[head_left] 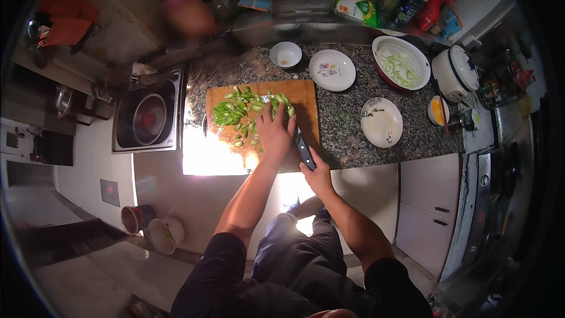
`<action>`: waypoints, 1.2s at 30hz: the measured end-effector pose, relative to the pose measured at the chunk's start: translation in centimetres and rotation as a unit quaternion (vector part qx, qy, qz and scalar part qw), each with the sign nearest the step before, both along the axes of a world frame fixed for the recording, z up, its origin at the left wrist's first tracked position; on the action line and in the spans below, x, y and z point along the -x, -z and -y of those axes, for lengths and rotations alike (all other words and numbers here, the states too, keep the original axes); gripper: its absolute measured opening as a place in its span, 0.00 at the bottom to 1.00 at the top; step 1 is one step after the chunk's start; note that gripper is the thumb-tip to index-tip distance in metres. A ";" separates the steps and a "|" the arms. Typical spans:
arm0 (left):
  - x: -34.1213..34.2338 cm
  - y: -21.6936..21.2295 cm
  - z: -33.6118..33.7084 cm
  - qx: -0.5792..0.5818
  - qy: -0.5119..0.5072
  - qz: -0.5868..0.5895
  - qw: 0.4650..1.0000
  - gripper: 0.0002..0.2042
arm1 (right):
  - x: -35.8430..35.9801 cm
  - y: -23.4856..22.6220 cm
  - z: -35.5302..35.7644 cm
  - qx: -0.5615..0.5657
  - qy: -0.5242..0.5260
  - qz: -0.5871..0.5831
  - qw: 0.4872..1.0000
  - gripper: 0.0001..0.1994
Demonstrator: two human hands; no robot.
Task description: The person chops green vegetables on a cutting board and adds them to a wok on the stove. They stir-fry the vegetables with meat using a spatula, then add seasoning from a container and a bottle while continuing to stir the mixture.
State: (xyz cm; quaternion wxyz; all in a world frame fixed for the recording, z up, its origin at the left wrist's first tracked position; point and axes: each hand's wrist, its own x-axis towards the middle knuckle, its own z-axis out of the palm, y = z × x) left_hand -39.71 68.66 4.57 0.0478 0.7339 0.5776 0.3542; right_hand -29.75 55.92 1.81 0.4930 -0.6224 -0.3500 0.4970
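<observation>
Chopped green peppers (231, 113) lie spread over a wooden cutting board (309, 97) on the counter. My left hand (275, 132) reaches over the board with its fingers spread, the tips at the pepper pieces near the top right of the pile. In my right hand (318, 175), at the counter's front edge, is the black riveted handle of a kitchen knife (304, 152). The knife's blade is mostly hidden by my left hand. Strong sunlight washes out the board's lower left part.
Right of the board are a floral plate (332, 72), a stained plate (381, 126), a small white bowl (286, 48), a colander (384, 44) of pale green slices, a bowl of yellow liquid (436, 111) and a rice cooker (456, 76). A sink (122, 135) lies left.
</observation>
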 end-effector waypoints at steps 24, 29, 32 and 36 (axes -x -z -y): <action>-15.1 -6.3 5.3 -0.039 0.165 -0.047 0.984 0.21 | -10.3 -4.5 8.0 0.011 0.149 -0.050 0.988 0.28; -24.5 -8.7 8.1 -0.053 0.245 -0.027 0.968 0.22 | -16.8 -5.1 11.2 -0.039 0.241 -0.027 0.969 0.28; -32.8 -11.1 11.0 -0.066 0.310 -0.011 0.948 0.22 | -22.8 -8.5 14.2 -0.039 0.295 -0.098 0.950 0.28; -47.0 -14.7 16.6 -0.110 0.411 0.029 0.905 0.23 | -34.2 -12.6 19.3 -0.117 0.406 -0.011 0.906 0.27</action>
